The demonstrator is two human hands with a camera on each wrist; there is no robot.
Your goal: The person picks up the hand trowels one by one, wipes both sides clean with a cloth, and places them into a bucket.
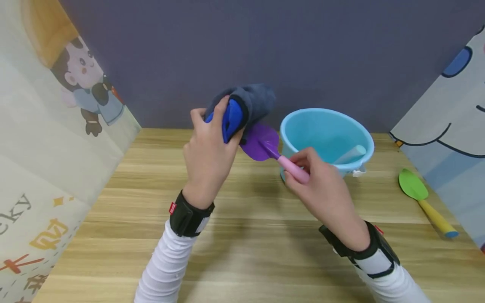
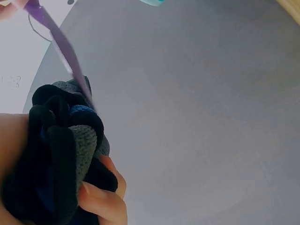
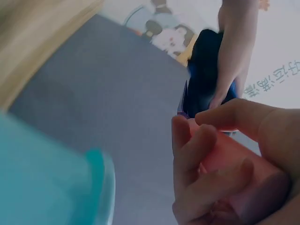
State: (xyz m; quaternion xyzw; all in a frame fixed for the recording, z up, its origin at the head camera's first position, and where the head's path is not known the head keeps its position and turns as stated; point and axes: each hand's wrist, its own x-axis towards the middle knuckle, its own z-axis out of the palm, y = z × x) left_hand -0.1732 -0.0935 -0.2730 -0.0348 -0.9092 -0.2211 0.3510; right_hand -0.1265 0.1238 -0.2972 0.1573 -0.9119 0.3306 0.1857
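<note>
We judge this wiping: left hand (image 1: 207, 147) grips bunched grey-and-blue cloth (image 1: 259, 100) against the purple plastic shovel (image 1: 260, 144), right hand (image 1: 326, 188) pinching its pink handle (image 1: 294, 169) above the wooden desk (image 1: 251, 256); next calls for turning it.

Right hand (image 3: 229, 180) grips pink handle (image 3: 227, 157), fingers curled round it, thumb along the near side. Thin purple edge (image 3: 183, 101) sticks out just past the fingertips. Beyond the fingers, left hand (image 3: 236, 51) holds dark cloth (image 3: 204, 61) with blue bits. Left of the fingers, apart: blue bucket (image 3: 47, 173), blurred. Grey wall (image 3: 117, 93) behind; above the fingers, cartoon figure (image 3: 171, 40); far upper left, wooden surface (image 3: 42, 42), blurred.
</note>
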